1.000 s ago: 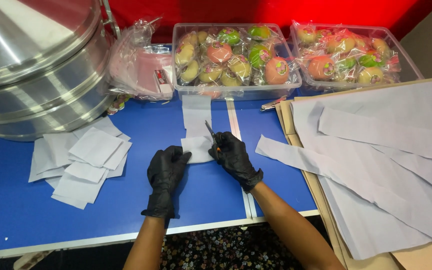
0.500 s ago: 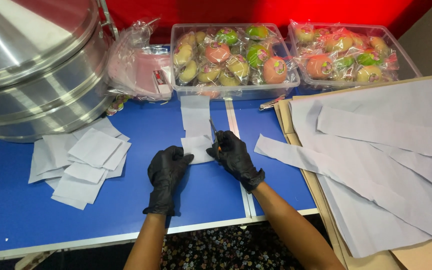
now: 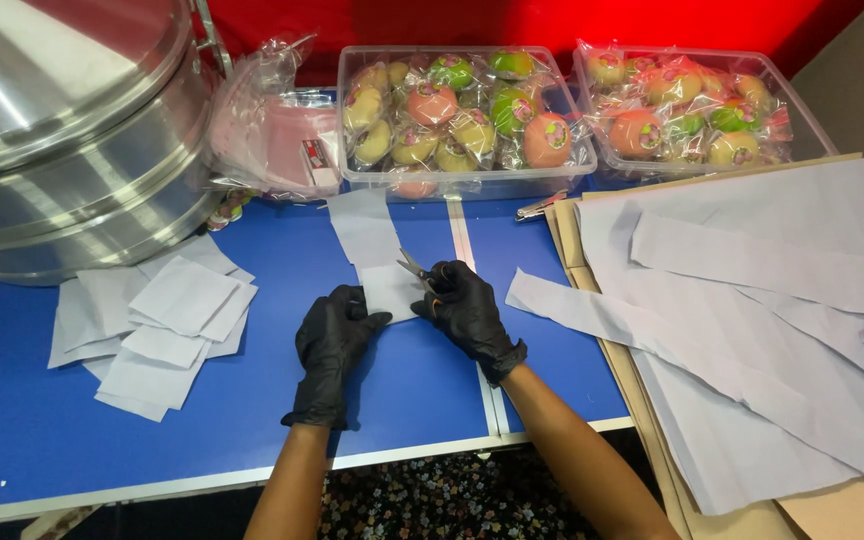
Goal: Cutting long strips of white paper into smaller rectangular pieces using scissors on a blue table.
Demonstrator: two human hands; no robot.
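Fingers of the right hand (image 3: 467,312) are closed through the handles of the scissors (image 3: 415,268), and the blades point up and to the left, over the edge of the paper strip (image 3: 372,240). Fingers of the left hand (image 3: 332,335) are pressed on the near end of this strip, thumb touching the paper and the other fingers curled; they pin it flat on the blue table (image 3: 42,440).

Largest risk, I think, is a crooked cut: the strip is long and runs far away from the fingers, up toward the clear box (image 3: 462,180) of wrapped sweets, and only its near end is held, so it can turn under the blades. Then the piece would not match the cut squares (image 3: 162,320) lying well to the left of the left hand. Smaller risk is the glove: the left thumb sits just beside the blades, and thin black glove may be nipped if the paper slips. Smallest risk is the loose sheets (image 3: 752,300) to the right of the right hand; the forearm is near them and may drag one.
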